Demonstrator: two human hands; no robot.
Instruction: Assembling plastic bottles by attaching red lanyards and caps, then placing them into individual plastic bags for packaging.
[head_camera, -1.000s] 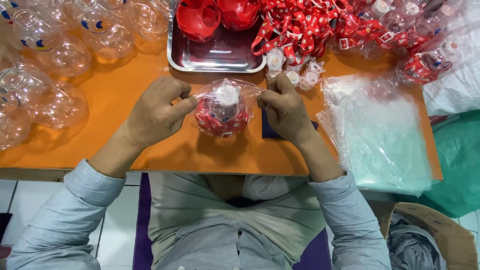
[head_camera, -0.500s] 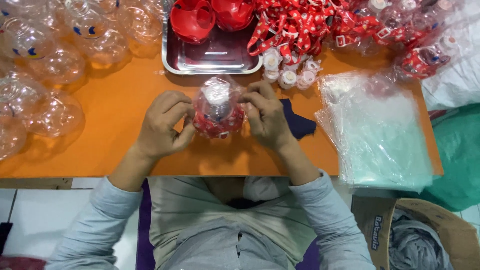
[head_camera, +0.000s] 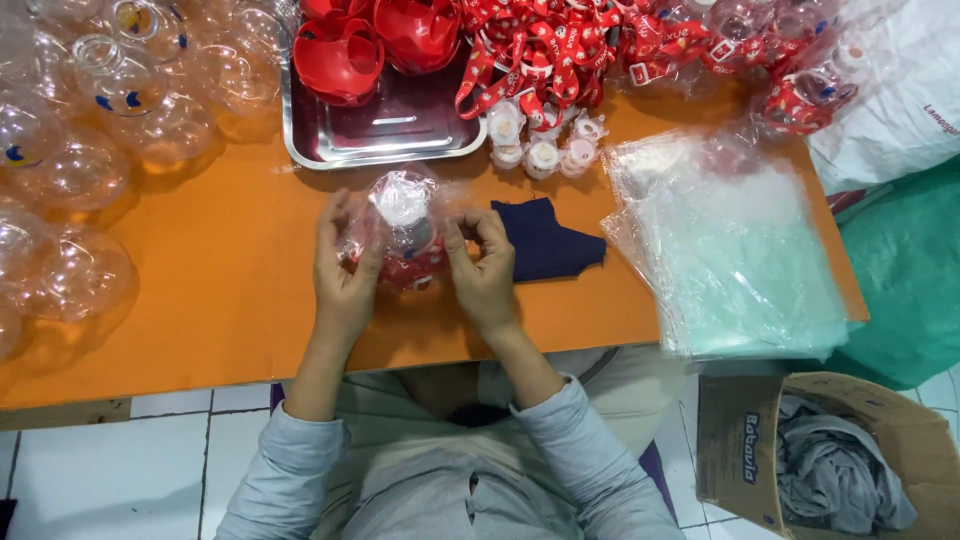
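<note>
Head view: we grip a bagged bottle (head_camera: 403, 235) between both hands, left hand (head_camera: 345, 268) and right hand (head_camera: 483, 268) clamped on its wrap, just above the orange table (head_camera: 200, 320), tray (head_camera: 385, 130) beyond, blue cloth (head_camera: 545, 240) beside

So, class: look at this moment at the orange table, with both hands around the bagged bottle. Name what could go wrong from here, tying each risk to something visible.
1. The left hand and right hand press a thin clear bag around the round bottle; the film could tear or the bottle slip out.
2. The small white caps stand loose just beyond the hands, so a reach forward might knock them over.
3. The stack of clear bags overhangs the table edge and could slide off.
</note>
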